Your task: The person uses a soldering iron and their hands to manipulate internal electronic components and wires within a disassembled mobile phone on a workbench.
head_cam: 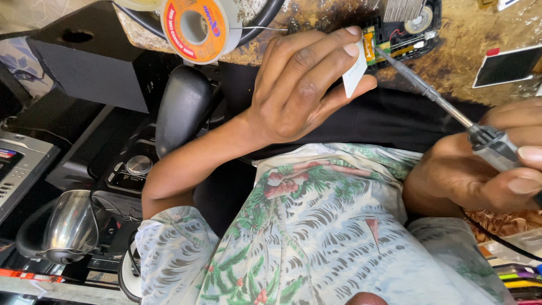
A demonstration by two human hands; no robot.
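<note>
Left hand: fingers pinched a white card just beside the circuit board | Right hand: gripped the soldering iron, shaft slanting far-left, tip at the board, right of the card

**1 head view, looking steeply down and close in**

Only 1 camera is here, worn on the person's head. It looks almost straight down the wearer's own chest, so the patterned shirt fills the lower middle of the frame and the surface runs along the top edge, beyond the hands. The left hand and right hand sit near the lens and appear large. No 2nd view shares the scene.
</note>
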